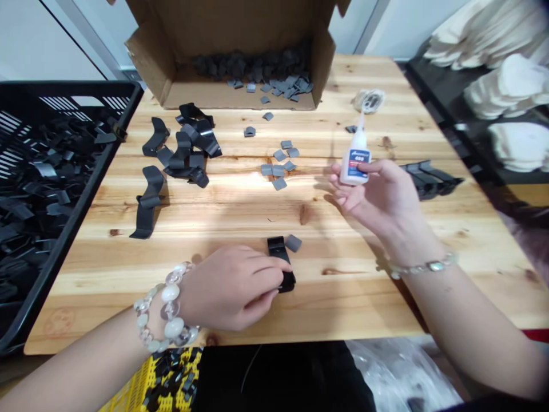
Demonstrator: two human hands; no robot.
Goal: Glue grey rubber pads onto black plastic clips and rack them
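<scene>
My left hand [235, 286] is closed with its fingertips on a bent black plastic part [278, 249] near the table's front edge; the fingers cover some of it. Just right of that part lies a small grey square pad [294, 243]. My right hand [381, 197] holds a white glue bottle [357, 151] with a blue and red label, nozzle pointing up, between thumb and fingers. Several more grey pads [278, 170] lie loose in the middle of the table. At the left is a scattered pile of bent black parts [189, 149].
An open cardboard box [240, 102] with many grey pads stands at the back. To the left is a black crate [124, 111] full of black parts. Black parts [431, 177] stand in a row at right. A yellow basket [128, 395] sits below the front edge.
</scene>
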